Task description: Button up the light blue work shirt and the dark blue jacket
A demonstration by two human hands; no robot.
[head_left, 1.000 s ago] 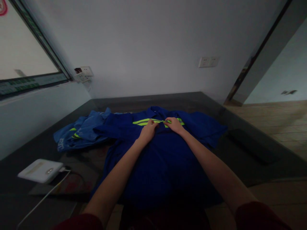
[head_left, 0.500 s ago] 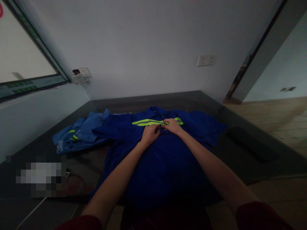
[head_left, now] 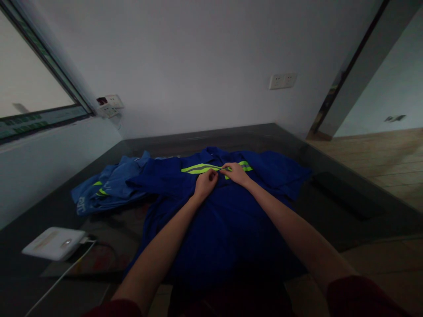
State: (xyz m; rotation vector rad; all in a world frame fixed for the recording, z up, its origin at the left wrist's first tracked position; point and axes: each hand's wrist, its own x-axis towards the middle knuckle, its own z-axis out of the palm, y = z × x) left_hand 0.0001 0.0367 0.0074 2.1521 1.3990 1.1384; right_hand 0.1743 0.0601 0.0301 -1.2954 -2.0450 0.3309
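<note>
Sleeves: dark red cuffs are seen at the bottom edge of the frame, with both bare forearms reaching up toward the centre.
White device [head_left: 54, 243]: it lies at the lower left on the table [head_left: 330, 220], with a white cable [head_left: 62, 275] running from it toward the bottom edge.
Dark blue shirt [head_left: 224, 220]: it is spread flat across the middle of the table, its collar end lying farthest from the camera.
Left hand [head_left: 205, 183]: it is curled narrowly, with the fingertips pinched on the shirt front just below the yellow stripe [head_left: 201, 167].
Right hand [head_left: 235, 173]: it is also closed to a narrow pinch, gripping the cloth at the stripe, just beside the left hand.
Change: compared with the frame a second ago, the hands are found slightly closer together at the shirt's centre line, while the shirt itself has not shifted; small fastening or smoothing work at the chest is judged to be continuing.
Difference from earlier: the view has tilted slightly, so the wall sockets sit a little higher.
Light blue garment [head_left: 109, 189]: it is bunched at centre left, touching the dark shirt.
Wall sockets [head_left: 282, 81]: they are mounted at upper right, on the far wall.
</note>
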